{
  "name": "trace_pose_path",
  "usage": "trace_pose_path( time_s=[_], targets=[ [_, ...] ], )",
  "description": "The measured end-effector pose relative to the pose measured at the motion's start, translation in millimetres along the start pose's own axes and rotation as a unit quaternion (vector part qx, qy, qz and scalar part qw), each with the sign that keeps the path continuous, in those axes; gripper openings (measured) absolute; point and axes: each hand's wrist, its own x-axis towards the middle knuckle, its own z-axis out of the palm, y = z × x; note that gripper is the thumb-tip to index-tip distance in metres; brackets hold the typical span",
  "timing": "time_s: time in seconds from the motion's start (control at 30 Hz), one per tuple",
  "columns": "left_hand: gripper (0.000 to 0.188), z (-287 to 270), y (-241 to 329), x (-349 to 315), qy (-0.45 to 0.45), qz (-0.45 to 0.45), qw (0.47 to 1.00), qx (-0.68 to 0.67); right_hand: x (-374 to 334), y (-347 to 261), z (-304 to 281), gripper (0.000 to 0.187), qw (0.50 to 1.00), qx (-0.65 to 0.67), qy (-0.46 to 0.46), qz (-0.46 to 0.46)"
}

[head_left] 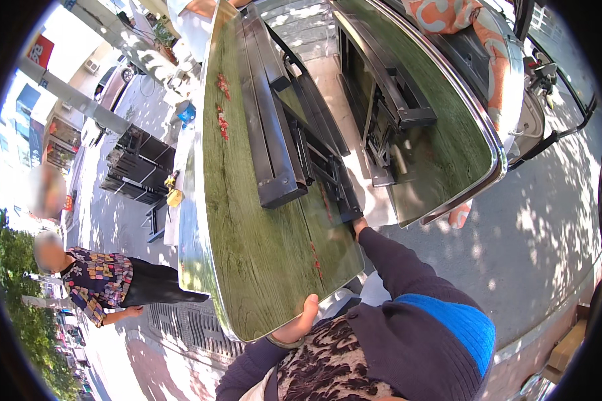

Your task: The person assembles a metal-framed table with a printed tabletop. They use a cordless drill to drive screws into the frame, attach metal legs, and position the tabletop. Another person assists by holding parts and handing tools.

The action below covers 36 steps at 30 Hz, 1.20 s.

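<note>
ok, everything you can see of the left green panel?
The left green panel looks glossy, wood-grained and pale-rimmed, with a rounded near-left corner and red flower-like prints. It sits left of a similar green panel, patterned face showing; exact tilt is unclear. A dark, metal-looking frame lies against that face, whether fixed unclear. The left hand grips the near edge, thumb on top; the right hand is at the frame's near end, fingers hidden.

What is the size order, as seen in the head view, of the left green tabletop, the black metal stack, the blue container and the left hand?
1. Left green tabletop
2. Black metal stack
3. Left hand
4. Blue container
These are apparent sizes only.
</note>
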Motion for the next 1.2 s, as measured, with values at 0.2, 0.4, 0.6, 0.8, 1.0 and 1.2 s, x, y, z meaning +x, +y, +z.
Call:
trace_pose_path(
  time_s=[0.2,0.4,0.6,0.8,1.0,1.2],
  targets=[
    [0.012,43,-21,54,-0.054,-0.049,0.995,0.070,-39,40,-86,0.010,0.976,-0.211,0.002,-0.049],
    [0.019,79,-99,83,0.029,-0.010,0.999,0.029,-182,-212,-38,0.026,0.988,-0.057,-0.061,-0.130],
    [0.014,58,-80,111,0.081,0.063,0.993,0.051,-250,-387,65,0.038,0.640,-0.256,-0.320,-0.650],
    [0.063,62,-42,139,-0.061,0.098,0.991,0.070,-228,-367,102,0.028,0.550,-0.184,-0.300,-0.757],
    [0.090,109,-135,152,-0.191,0.056,0.979,0.048,-236,-379,85,0.028,0.566,-0.277,-0.309,-0.712],
    [0.098,111,-85,177,-0.201,0.032,0.971,0.126,-227,-430,81,0.030,0.574,-0.288,-0.303,-0.705]
  ],
)
